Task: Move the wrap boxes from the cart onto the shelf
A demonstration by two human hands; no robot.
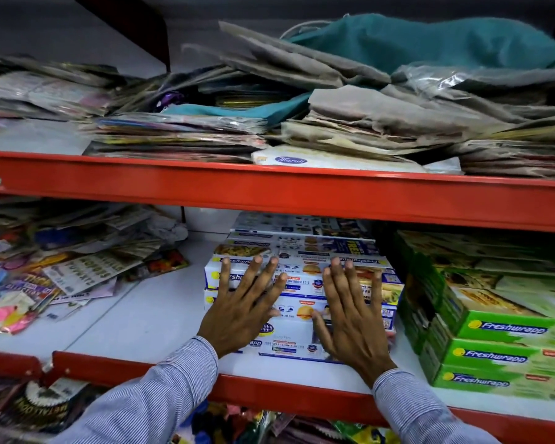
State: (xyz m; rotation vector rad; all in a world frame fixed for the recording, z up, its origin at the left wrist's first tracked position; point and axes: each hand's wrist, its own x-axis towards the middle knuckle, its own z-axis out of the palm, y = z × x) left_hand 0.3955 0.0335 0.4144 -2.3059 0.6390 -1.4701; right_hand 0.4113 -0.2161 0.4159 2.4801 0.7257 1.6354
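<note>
While both palms press flat, fingers spread and gripping nothing, the left hand (242, 310) and right hand (350, 315) rest against the white foil boxes (305, 280) stacked on the shelf (148, 318), left of green boxes (507, 347).

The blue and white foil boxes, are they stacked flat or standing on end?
Stacked flat: the foil boxes lie lengthwise in layers on the shelf.

Hands hide box fronts (302, 310) — labels unreadable
</note>
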